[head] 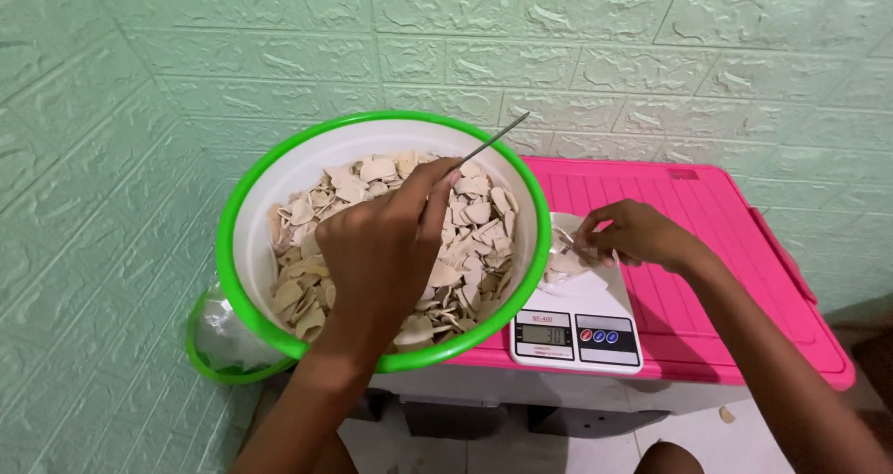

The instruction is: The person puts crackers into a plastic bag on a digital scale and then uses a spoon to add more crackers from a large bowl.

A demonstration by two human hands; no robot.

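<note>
Head view: left hand [377, 251] gripping spoon [484, 148] over chip-filled basin [244, 204]; right hand [633, 237] pinching bag [567, 265] on scale [577, 334].

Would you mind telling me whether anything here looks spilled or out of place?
One pale chip lies alone on the floor right of the scale, away from the big bowl of chips. The bowl also overhangs the pink lid's left edge. Nothing else stands out.

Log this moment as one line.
left hand: holds spoon over bowl of chips | right hand: at bag on scale | lid: under scale
</note>
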